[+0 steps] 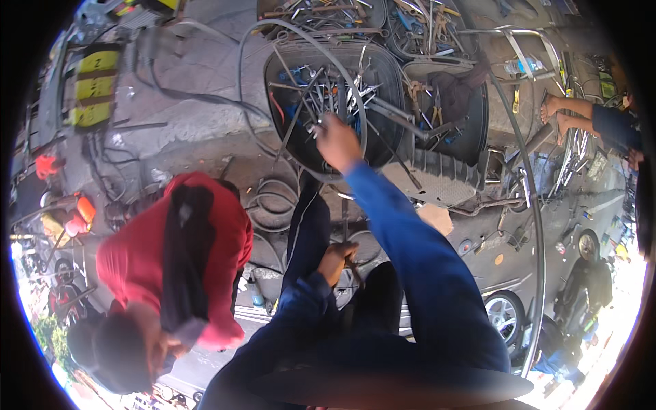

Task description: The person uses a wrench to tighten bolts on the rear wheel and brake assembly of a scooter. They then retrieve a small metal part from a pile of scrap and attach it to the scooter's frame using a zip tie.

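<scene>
Blue-sleeved right hand (pixel 337 141) reaches ahead, pinching a wrench above the tool tray (pixel 393 75); left hand (pixel 338 260), nearer the body, grips a hub, steadying it.

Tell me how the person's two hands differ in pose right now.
The right hand is stretched far forward over the tyre tub of tools, touching the wheel rim; the left hand stays close to the body, low by the knees. The right arm is extended, the left bent. Both wear blue sleeves.
</scene>
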The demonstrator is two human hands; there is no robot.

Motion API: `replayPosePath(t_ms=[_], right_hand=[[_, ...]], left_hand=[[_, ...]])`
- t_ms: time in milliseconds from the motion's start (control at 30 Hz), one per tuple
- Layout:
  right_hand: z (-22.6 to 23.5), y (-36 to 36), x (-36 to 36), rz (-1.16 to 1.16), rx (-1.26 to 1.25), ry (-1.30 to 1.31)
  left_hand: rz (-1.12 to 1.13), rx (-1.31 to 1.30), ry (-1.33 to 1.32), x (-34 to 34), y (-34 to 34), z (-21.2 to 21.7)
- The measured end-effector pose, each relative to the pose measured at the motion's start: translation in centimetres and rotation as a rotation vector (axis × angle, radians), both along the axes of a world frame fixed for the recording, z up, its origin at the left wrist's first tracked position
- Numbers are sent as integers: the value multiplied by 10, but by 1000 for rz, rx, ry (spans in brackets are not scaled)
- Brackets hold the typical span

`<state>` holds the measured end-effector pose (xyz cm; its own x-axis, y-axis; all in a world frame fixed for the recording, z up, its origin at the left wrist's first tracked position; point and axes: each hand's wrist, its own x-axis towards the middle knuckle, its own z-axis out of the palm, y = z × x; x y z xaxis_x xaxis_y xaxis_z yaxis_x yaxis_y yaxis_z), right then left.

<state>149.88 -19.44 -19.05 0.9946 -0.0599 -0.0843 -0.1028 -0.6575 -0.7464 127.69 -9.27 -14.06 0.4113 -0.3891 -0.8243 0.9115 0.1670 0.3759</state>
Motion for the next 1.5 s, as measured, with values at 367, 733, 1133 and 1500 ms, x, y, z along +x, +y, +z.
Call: replayPosePath(t_ms=[367,733,1133,1500], right_hand=[[-23,-41,13,-288,308,573],[11,-27,-4,-36,12,336],[-124,-1,99,17,-296,686],[-184,21,136,-281,-170,568]], left_hand=[[323,-140,261,69,8,24],[221,-28,141,55,22,18],[254,-33,248,90,58,10],[116,5,235,106,57,15]])
